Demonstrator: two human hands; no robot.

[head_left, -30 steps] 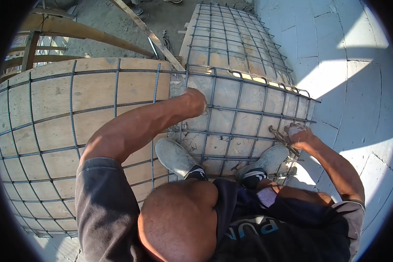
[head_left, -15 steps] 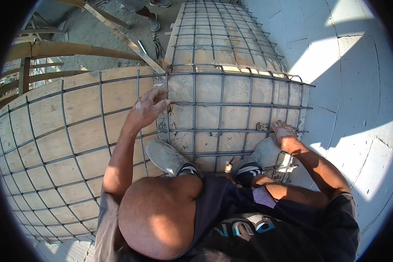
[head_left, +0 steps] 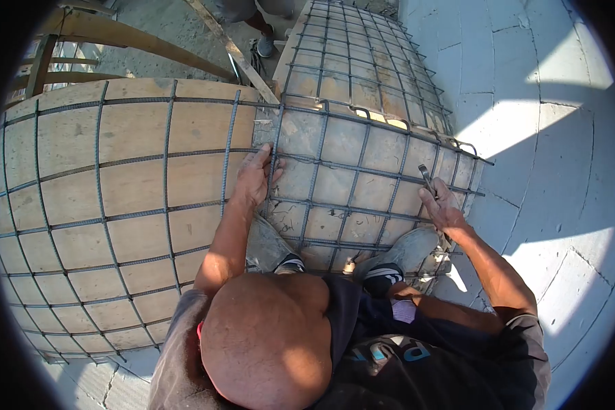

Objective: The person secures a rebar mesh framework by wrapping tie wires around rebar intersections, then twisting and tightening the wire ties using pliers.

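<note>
My left hand (head_left: 254,179) is at a crossing of the rebar mesh (head_left: 319,161), its fingers closed around an upright bar near the joint between two wooden panels. My right hand (head_left: 445,206) is raised over the right part of the mesh. In its closed fingers is a pair of pincers (head_left: 426,175), metal head pointing up and away; the handles are mostly hidden by the palm. Below the hands, my left shoe (head_left: 266,244) and right shoe (head_left: 411,250) stand among the bars.
Plywood panels (head_left: 137,133) lie beneath the mesh. A pale block wall (head_left: 499,160) rises on the right. Timber beams (head_left: 143,48) cross the upper left, and another person's shoe (head_left: 266,45) shows at the top. Bent bar ends (head_left: 362,111) stick up along a step.
My left hand has moved down and right onto a bar, its fingers closing. My right hand has risen slightly, turning the pincers upright. The view has shifted and tilted.
</note>
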